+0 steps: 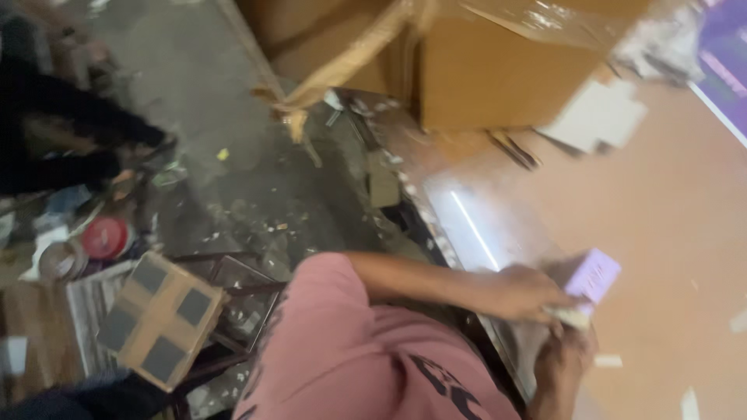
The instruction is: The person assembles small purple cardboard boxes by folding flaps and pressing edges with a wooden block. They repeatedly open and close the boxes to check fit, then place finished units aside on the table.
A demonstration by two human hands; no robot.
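A small lilac box (595, 274) rests on the tan table top (669, 202) near its edge. My left hand (529, 292) reaches out from a pink sleeve and closes on the box's near end. My right hand (564, 359) comes up from below and touches a pale strip (573, 316) under the box. Blur hides whether its fingers grip the strip. My pink shirt (350, 358) fills the lower middle.
Large brown cardboard cartons (482, 70) stand at the table's far end, wrapped in clear film. White paper scraps (595, 117) lie on the table. On the littered floor to the left are a cardboard piece with dark squares (159, 319), a red lid (105, 237) and a dark-sleeved person (54, 132).
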